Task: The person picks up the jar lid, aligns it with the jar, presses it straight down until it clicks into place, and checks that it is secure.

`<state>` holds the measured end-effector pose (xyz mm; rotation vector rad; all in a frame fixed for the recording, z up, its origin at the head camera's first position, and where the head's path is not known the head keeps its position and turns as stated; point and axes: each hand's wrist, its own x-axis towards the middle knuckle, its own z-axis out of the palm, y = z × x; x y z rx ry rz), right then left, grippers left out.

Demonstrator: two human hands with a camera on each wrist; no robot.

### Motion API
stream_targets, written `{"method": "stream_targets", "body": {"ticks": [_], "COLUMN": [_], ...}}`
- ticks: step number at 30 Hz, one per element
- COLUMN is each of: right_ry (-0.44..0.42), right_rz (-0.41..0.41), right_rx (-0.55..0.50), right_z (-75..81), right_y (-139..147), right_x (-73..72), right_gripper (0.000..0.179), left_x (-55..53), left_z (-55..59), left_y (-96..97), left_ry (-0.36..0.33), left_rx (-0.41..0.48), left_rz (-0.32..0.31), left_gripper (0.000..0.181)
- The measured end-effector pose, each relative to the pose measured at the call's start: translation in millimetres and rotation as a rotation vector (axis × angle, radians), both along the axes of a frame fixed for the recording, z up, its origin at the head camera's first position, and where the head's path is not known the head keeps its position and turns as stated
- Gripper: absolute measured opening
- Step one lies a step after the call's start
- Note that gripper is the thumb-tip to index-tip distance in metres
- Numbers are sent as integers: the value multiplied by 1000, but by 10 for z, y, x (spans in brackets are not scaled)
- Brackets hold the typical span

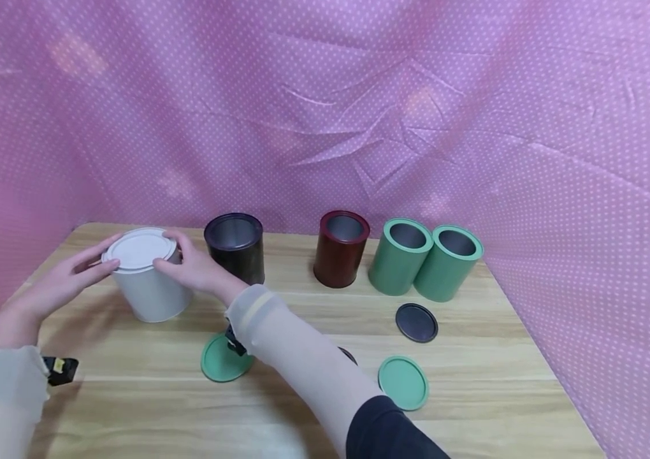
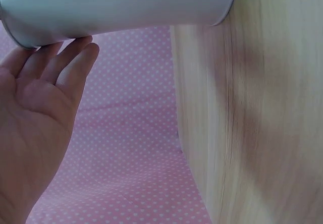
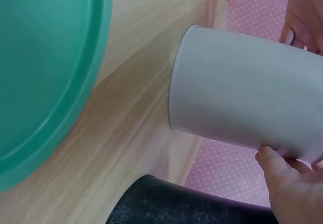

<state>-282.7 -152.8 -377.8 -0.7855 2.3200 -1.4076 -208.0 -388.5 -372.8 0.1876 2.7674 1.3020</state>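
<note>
A white can (image 1: 155, 296) stands at the table's left with a white lid (image 1: 140, 248) on its top. My left hand (image 1: 67, 280) holds the can's top from the left, thumb in front and fingers round the rim. From the right, my right hand (image 1: 195, 261) grips the same top edge, thumb at the front. In the left wrist view, the left fingers (image 2: 75, 65) touch the can's side near its rim. The right wrist view shows the right thumb (image 3: 272, 163) against the can's upper wall. Under my right wrist lies a green lid (image 1: 222, 360).
An open black can (image 1: 239, 255) stands just right of the white one. Farther right are an open dark red can (image 1: 341, 255) and two open green cans (image 1: 396, 268). A black lid (image 1: 417, 322), a green lid (image 1: 403, 382) and a partly hidden dark lid (image 1: 348, 354) lie in front.
</note>
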Motion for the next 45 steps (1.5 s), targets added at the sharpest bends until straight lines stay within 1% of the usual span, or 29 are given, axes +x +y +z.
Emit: {"method": "stream_targets", "body": {"ticks": [1,3,7,10,13,18,21,25,32,36,38,43,45], "right_ry": [-2,-10,-28,-30,-29,-38,-44,-50,-54,-63,-67,-68,-68], "right_rz": [-4,-15,-24,-25,-28,-30,-29,-24,-18,-10,-9,1,2], "right_rx": [1,3,4,3,3,6,8,4,1,-9,-12,-13,-10], "right_z": [3,5,-1,0,2,4,1,-2,10,16,17,30,37], "right_y": [0,5,18,20,14,-3,-11,-20,-19,-14,-13,-8,-3], "right_x": [0,2,0,-6,-13,-7,1,8,8,-1,-5,-9,-6], "right_gripper": [58,57,56,57,57,56,56,56,56,56,56,56,56], "left_x": [-4,-12,-31,-42,-45,-37,-30,-23,-30,-46,-46,-44,-49], "left_z": [4,-11,-89,-108,-95,-132,-156,-161,-139,-103,-67,39,83], "left_y": [4,8,23,33,32,23,22,15,3,-9,-7,3,1], "left_ry": [4,24,113,117,93,160,180,168,169,155,138,117,109], "left_rx": [6,-12,-4,19,11,9,27,33,-3,-51,-109,-210,-228], "left_rz": [-4,4,9,27,46,37,33,43,54,51,60,41,20], "left_gripper": [62,62,60,60,61,60,59,59,58,59,59,61,62]}}
